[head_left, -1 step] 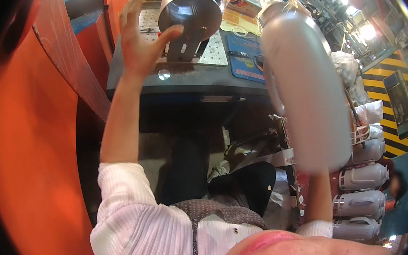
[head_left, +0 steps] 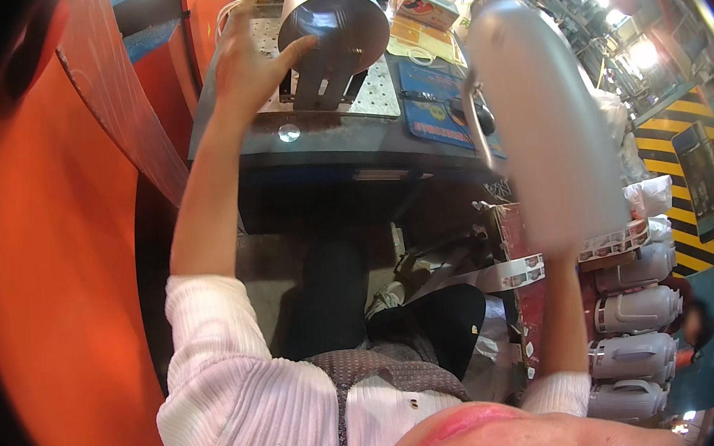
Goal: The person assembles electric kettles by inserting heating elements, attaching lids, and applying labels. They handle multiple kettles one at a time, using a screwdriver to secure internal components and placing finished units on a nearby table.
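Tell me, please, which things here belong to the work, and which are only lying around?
Apparently in use:
- silver cylinder, at the left hand
- grey jug, raised at right

Probably just lying about:
- blue mat
- small box

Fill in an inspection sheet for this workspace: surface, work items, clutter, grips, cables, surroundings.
Surface: dark table, perforated plate on it.
Work items: metal cylinder above plate; grey jug, blurred, before right forearm.
Clutter: box, blue mat right of plate.
Grips: left grip open, thumb overlapping cylinder's mouth, contact unclear; right grip hidden by jug.
Cables: white loop near box, possibly cable.
Surroundings: orange panel left; more jugs, striped area right.
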The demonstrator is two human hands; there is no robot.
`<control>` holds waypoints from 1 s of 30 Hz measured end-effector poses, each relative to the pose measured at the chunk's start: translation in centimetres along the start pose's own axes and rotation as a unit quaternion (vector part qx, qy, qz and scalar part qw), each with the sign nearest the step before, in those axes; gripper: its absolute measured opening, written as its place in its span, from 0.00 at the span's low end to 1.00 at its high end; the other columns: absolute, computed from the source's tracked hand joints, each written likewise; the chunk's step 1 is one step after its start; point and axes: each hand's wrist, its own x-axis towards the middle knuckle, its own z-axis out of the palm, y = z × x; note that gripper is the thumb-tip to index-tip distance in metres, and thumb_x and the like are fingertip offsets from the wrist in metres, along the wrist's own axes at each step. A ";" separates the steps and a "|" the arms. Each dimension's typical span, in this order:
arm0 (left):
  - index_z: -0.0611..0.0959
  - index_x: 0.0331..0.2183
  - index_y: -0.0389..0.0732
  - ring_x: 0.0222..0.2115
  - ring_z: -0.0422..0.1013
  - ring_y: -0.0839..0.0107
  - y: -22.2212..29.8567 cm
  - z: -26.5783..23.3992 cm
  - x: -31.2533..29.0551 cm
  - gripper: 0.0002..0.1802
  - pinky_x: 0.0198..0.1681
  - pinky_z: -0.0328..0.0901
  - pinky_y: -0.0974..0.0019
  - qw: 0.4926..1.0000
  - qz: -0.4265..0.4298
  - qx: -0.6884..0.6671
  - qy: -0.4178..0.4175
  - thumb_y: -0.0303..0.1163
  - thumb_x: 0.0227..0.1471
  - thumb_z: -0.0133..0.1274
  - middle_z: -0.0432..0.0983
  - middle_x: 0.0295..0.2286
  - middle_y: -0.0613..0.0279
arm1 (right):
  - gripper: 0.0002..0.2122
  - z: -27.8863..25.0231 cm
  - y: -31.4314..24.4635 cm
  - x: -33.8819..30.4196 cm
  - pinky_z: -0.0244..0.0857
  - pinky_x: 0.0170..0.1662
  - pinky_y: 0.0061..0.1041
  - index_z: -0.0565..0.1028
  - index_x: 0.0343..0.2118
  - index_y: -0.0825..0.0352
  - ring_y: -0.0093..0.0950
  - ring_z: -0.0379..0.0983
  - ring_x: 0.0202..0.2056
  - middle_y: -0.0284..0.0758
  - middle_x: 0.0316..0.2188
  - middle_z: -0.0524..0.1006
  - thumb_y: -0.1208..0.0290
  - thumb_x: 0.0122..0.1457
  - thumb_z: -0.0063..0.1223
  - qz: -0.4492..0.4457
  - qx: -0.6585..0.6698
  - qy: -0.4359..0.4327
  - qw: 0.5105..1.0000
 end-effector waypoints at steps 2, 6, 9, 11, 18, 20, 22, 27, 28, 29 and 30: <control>0.70 0.54 0.35 0.41 0.77 0.57 -3.2 2.4 2.1 0.26 0.45 0.74 0.58 0.919 -0.224 -0.190 -0.264 0.28 0.54 0.51 0.77 0.44 0.49 | 0.15 5.7 1.4 6.6 0.72 0.46 0.35 0.77 0.46 0.69 0.40 0.77 0.44 0.43 0.43 0.80 0.66 0.59 0.55 0.260 0.291 -0.038 0.920; 0.71 0.51 0.28 0.44 0.76 0.46 -7.6 2.5 2.0 0.21 0.53 0.71 0.45 0.698 -0.389 -0.590 -0.119 0.31 0.62 0.35 0.76 0.42 0.36 | 0.14 14.8 -1.3 18.4 0.72 0.47 0.36 0.76 0.47 0.71 0.41 0.78 0.43 0.45 0.42 0.80 0.72 0.58 0.54 0.131 0.070 -0.090 0.985; 0.71 0.52 0.26 0.49 0.72 0.41 -7.6 -0.2 0.0 0.22 0.58 0.65 0.40 0.538 -0.388 -0.748 -0.026 0.31 0.61 0.41 0.74 0.46 0.34 | 0.17 18.1 -6.6 23.9 0.72 0.44 0.36 0.75 0.48 0.71 0.41 0.78 0.41 0.46 0.41 0.79 0.75 0.54 0.50 0.206 0.286 -0.079 0.933; 0.71 0.52 0.28 0.49 0.72 0.43 -6.8 -2.5 -2.0 0.21 0.55 0.69 0.44 0.551 -0.315 -0.771 -0.052 0.30 0.60 0.45 0.74 0.46 0.39 | 0.19 18.8 -10.3 25.7 0.72 0.42 0.35 0.75 0.49 0.71 0.41 0.78 0.40 0.47 0.41 0.79 0.77 0.52 0.48 0.269 0.464 -0.044 0.843; 0.74 0.51 0.31 0.47 0.72 0.52 -4.3 -8.1 -9.0 0.19 0.55 0.67 0.48 0.756 -0.282 -0.591 0.015 0.28 0.58 0.50 0.76 0.44 0.47 | 0.26 19.4 -15.0 24.9 0.66 0.52 0.36 0.73 0.53 0.68 0.45 0.74 0.47 0.52 0.45 0.76 0.79 0.46 0.46 0.271 0.451 0.110 0.843; 0.79 0.46 0.29 0.46 0.72 0.56 -4.5 -9.1 -11.1 0.15 0.55 0.66 0.53 0.968 -0.093 -0.234 -0.019 0.27 0.59 0.52 0.77 0.43 0.48 | 0.26 19.4 -14.6 24.6 0.63 0.57 0.35 0.72 0.54 0.70 0.47 0.70 0.52 0.53 0.50 0.73 0.77 0.47 0.53 0.138 0.473 0.088 0.866; 0.76 0.49 0.32 0.48 0.69 0.57 -4.9 -9.3 -12.8 0.17 0.57 0.62 0.53 0.942 -0.138 -0.305 0.007 0.27 0.58 0.52 0.74 0.46 0.51 | 0.18 19.5 -14.1 25.0 0.71 0.37 0.33 0.78 0.39 0.71 0.38 0.76 0.35 0.47 0.34 0.77 0.62 0.50 0.64 -0.001 0.219 0.258 0.941; 0.70 0.56 0.39 0.54 0.61 0.61 -5.2 -10.0 -14.0 0.25 0.62 0.54 0.51 0.839 -0.206 -0.504 -0.005 0.28 0.57 0.55 0.66 0.53 0.57 | 0.43 18.6 -13.7 26.3 0.72 0.48 0.36 0.63 0.62 0.61 0.39 0.76 0.49 0.41 0.51 0.75 0.59 0.41 0.73 0.045 0.136 -0.154 0.978; 0.69 0.57 0.40 0.55 0.60 0.61 -4.8 -10.3 -14.1 0.27 0.63 0.52 0.51 0.837 -0.245 -0.489 0.000 0.29 0.57 0.55 0.64 0.55 0.59 | 0.44 18.4 -13.8 26.7 0.72 0.50 0.34 0.62 0.63 0.60 0.38 0.76 0.49 0.39 0.52 0.74 0.59 0.41 0.73 0.058 0.136 -0.166 0.975; 0.69 0.57 0.40 0.56 0.60 0.61 -4.5 -10.9 -14.0 0.27 0.63 0.52 0.51 0.843 -0.245 -0.478 -0.028 0.29 0.57 0.55 0.64 0.55 0.59 | 0.45 18.1 -13.8 26.9 0.71 0.50 0.34 0.61 0.64 0.59 0.38 0.75 0.50 0.40 0.54 0.73 0.58 0.41 0.73 0.085 0.142 -0.212 0.963; 0.68 0.57 0.40 0.56 0.59 0.61 -4.0 -11.3 -14.0 0.27 0.63 0.52 0.51 0.835 -0.282 -0.472 -0.007 0.29 0.56 0.55 0.64 0.55 0.59 | 0.46 17.7 -13.8 27.0 0.70 0.51 0.34 0.60 0.65 0.59 0.38 0.75 0.52 0.41 0.55 0.73 0.58 0.41 0.73 0.104 0.144 -0.216 0.960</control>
